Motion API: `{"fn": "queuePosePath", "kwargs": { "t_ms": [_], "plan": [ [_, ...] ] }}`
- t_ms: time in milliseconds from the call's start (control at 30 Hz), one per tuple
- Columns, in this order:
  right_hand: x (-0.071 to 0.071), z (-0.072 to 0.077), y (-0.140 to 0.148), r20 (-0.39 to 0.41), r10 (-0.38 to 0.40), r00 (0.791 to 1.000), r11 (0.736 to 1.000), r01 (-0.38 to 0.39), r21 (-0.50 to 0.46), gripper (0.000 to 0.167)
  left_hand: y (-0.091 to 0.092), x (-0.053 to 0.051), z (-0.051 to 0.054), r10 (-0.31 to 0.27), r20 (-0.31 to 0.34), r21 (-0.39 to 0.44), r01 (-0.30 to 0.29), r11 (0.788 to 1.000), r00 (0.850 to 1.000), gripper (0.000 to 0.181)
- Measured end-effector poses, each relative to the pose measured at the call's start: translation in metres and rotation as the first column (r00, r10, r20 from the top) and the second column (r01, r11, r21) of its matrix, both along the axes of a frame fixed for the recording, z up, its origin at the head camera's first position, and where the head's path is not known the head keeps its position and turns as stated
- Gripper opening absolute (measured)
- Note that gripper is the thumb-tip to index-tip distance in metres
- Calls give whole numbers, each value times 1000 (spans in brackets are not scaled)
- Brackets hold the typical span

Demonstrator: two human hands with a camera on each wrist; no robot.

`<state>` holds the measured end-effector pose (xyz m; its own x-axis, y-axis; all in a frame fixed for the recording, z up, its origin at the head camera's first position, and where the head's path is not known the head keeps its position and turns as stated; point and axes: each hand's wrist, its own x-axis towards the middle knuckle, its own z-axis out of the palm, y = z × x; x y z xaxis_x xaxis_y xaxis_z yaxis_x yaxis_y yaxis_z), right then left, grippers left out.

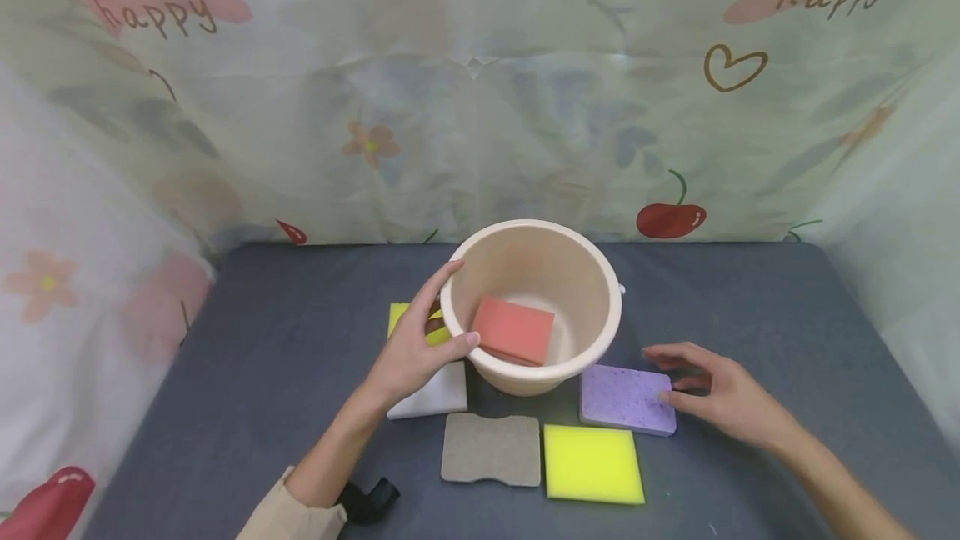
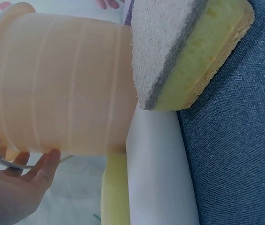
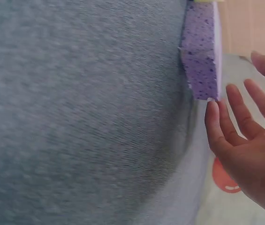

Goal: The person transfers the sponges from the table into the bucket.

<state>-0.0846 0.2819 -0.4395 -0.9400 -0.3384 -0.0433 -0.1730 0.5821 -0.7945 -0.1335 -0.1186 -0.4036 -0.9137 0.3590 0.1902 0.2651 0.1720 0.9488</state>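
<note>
My left hand [image 1: 408,357] grips the rim of a cream plastic bucket [image 1: 517,377] at its left side. The thumb lies at the rim, and the other fingers reach along the outer wall, by a handle [image 2: 10,162] in the left wrist view. Inside the bucket lies a red-orange sponge [image 1: 514,330]. My right hand [image 1: 723,394] is at the right end of a purple speckled sponge [image 1: 628,398], fingers spread and loosely bent. In the right wrist view, one fingertip is at the end of the purple sponge [image 3: 201,56]; whether it touches cannot be told.
In front of the bucket lie a grey-topped, notched sponge [image 1: 491,450] and a bright yellow sponge [image 1: 594,465]. A white block [image 1: 435,394] and another yellow sponge [image 1: 396,315] lie left of it, partly hidden. The dark table [image 1: 300,298] meets a printed curtain [image 1: 480,148] behind.
</note>
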Motion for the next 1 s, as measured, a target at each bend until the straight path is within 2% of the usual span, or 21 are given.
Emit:
{"fn": "queuePosePath", "kwargs": {
  "t_ms": [167,333,600,733,1000],
  "plan": [
    [4,-8,0,33,-9,999,999,8,36,54,1,0,0,-1,2,3,1,1000,1000,82],
    [7,-13,-1,86,-36,996,992,26,124,57,1,0,0,1,1,-2,-1,1000,1000,82],
    [12,-19,-8,21,-25,999,972,19,233,77,-1,1,0,10,2,-8,-10,1000,1000,83],
    [12,-19,-12,8,-19,1000,958,16,285,82,-2,1,0,12,-6,-12,-12,1000,1000,83],
    [11,-18,-13,-43,-12,999,946,26,324,79,1,0,0,4,-10,-18,-5,1000,1000,82]
  ]
}}
